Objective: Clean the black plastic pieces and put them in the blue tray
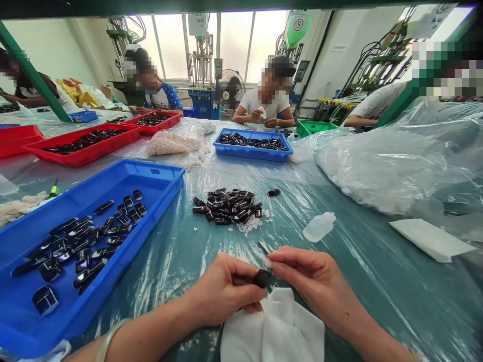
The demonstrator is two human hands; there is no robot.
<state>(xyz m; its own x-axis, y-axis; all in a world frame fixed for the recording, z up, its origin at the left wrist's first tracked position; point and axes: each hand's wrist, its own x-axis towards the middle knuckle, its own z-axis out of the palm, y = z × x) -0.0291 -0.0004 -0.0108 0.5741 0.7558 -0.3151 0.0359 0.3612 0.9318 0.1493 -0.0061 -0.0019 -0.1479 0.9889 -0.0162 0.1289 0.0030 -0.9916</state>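
On the far left of the counter, a red tray carries many black pieces. Nearer, also at the left, a large blue tray holds similar glossy pieces, which lie loosely over its bottom.

Then comes the left hand, at the near middle. Its fingers are closed around a small black piece, and its lower fingers touch a white cloth, which spreads toward the near edge. Farther behind is a heap of black pieces, with white crumbs at its near right side, and beyond it stands a smaller blue tray, quite full.

The right hand is just beside the left one; its thumb and finger are pinched together on a thin tool, whose tip points far and left.

To the right lie a white bottle, a big clear plastic bag and a folded white sheet.
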